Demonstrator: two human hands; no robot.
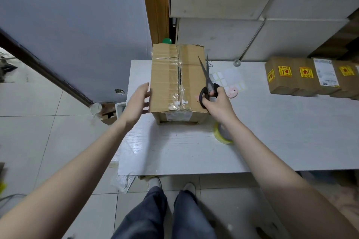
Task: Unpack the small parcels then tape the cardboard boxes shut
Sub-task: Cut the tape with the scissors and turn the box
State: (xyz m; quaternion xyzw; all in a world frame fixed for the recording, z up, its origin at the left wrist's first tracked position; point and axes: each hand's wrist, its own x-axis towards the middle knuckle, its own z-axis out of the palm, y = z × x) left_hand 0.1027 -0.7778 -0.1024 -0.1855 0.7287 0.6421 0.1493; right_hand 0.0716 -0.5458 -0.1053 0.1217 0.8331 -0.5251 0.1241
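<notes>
The cardboard box [177, 81] is plain brown, striped with glossy clear tape. The scissors [207, 83] are black, handles and blades alike. The worktop [272, 132] is white. The tape roll [222, 134] shows pale yellow. The small boxes [310, 76] are brown with yellow-and-red stickers. The trousers [165, 217] are dark blue.

Both my forearms reach forward from the near edge of the view, bare to the elbow and angled in toward each other. My left hand [137, 100] is open, fingers straight and together, with the palm turned right and the fingertips pointing far. My right hand [217, 103] sits a little farther right at about the same depth, its fingers curled through the handle loops of a pair of scissors [206, 81], knuckles up, wrist straight. Below, my two legs stand close together, feet pointing far.
</notes>
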